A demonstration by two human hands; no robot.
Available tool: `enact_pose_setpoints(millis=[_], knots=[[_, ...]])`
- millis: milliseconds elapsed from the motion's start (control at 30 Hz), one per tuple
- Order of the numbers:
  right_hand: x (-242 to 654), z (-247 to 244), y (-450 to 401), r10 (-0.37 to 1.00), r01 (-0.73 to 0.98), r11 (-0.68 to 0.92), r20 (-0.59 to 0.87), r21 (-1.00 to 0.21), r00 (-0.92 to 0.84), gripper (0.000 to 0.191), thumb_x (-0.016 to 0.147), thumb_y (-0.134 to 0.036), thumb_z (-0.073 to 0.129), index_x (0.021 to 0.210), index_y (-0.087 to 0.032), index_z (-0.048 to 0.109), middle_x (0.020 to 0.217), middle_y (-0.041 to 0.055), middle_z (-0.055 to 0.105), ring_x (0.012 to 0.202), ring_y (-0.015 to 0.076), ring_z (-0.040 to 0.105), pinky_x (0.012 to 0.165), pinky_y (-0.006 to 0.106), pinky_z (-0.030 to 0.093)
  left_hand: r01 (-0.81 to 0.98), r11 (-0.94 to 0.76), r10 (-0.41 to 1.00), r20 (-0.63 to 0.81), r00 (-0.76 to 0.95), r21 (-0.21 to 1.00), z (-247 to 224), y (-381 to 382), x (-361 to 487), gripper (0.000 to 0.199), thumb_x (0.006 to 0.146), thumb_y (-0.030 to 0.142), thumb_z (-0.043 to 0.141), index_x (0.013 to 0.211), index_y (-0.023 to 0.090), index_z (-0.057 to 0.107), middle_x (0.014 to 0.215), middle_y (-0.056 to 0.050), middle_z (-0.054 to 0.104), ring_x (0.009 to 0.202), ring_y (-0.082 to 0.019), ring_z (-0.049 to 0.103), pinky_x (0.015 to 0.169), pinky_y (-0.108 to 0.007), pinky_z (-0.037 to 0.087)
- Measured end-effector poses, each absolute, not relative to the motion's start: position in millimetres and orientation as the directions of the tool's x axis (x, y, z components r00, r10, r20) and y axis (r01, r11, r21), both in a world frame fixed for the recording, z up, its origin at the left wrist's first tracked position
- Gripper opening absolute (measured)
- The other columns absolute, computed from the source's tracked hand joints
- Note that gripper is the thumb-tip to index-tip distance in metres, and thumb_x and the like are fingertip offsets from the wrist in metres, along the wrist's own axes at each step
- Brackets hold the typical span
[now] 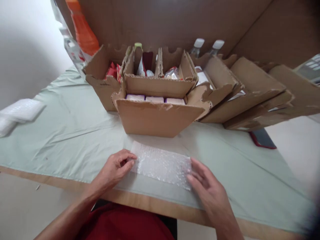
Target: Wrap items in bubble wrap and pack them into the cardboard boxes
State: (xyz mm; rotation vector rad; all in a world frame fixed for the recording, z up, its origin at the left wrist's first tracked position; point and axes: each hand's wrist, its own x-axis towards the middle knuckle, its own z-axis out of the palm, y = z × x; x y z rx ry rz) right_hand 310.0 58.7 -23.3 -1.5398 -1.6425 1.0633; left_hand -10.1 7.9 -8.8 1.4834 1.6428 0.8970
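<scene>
A clear sheet of bubble wrap (162, 165) lies near the front edge of the cloth-covered table. At its left end, my left hand (120, 166) pinches the edge between thumb and fingers. My right hand (207, 181) has its fingers curled around the opposite end, with thumb and fingertips on the edge. Just beyond the sheet stands a low cardboard box (160, 118), with several pale, purple-edged packs (155, 99) showing inside it.
Behind stand cardboard bins (222, 75) holding packets. An orange bottle (85, 31) and a clear bottle (72, 46) stand at the back left. More bubble wrap (23, 110) lies at the left. A dark, red-edged flat object (262, 138) rests at the right.
</scene>
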Motion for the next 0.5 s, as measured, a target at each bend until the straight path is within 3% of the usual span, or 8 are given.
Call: enact_pose_setpoints(millis=[133,233,333,433,500], knots=[[323.1,-28.7,37.9,0.949,0.633,0.242,0.045,-0.735,-0.311,0.032,0.091,-0.045,0.066,0.119,-0.031,0.076,0.118,0.0053,0.077,0.105,0.0265,0.075,0.085,0.037,0.065,0.582,0.064,0.997,-0.08,0.003,0.81,-9.2,12.4,-3.0,0.024,0.089,0.022,0.05,0.094,0.021,0.074,0.084,-0.003,0.071,0.069,-0.015,0.063,0.065,-0.029,0.048],[313.5,-29.4,37.6,0.889,0.635,0.415,0.143,-0.652,-0.434,0.022,0.095,-0.037,0.062,0.107,-0.031,0.08,0.104,0.0026,0.08,0.095,0.0264,0.078,0.091,0.045,0.064,0.631,0.003,0.995,-0.063,0.072,0.776,-3.0,9.6,-3.6,0.024,0.092,0.02,0.049,0.088,0.022,0.073,0.08,-0.002,0.07,0.07,-0.015,0.064,0.065,-0.029,0.048],[301.9,-13.3,45.0,0.823,0.587,0.566,0.348,-0.579,-0.45,0.021,0.096,-0.028,0.06,0.105,-0.031,0.078,0.095,0.0002,0.081,0.082,0.0244,0.078,0.088,0.045,0.065,0.656,-0.138,0.981,0.013,0.191,0.742,19.4,3.9,-13.3,0.023,0.096,0.019,0.051,0.089,0.023,0.073,0.081,-0.002,0.071,0.072,-0.015,0.067,0.065,-0.027,0.052],[293.5,26.9,56.3,0.716,0.568,0.683,0.576,-0.459,-0.394,0.036,0.094,-0.02,0.061,0.125,-0.037,0.071,0.105,-0.0008,0.079,0.089,0.0243,0.077,0.09,0.043,0.062,0.724,-0.33,0.936,0.31,0.167,0.605,59.7,3.9,-24.9,0.02,0.096,0.018,0.056,0.101,0.025,0.074,0.091,-0.003,0.073,0.081,-0.017,0.07,0.071,-0.028,0.056],[285.7,62.5,69.2,0.619,0.586,0.726,0.713,-0.36,-0.329,0.053,0.093,-0.016,0.065,0.139,-0.041,0.061,0.113,-0.0002,0.077,0.097,0.0252,0.075,0.091,0.041,0.06,0.815,-0.376,0.808,0.587,0.056,0.441,89.0,12.3,-29.9,0.027,0.092,0.015,0.062,0.114,0.028,0.072,0.102,-0.004,0.073,0.091,-0.02,0.07,0.081,-0.033,0.057]])
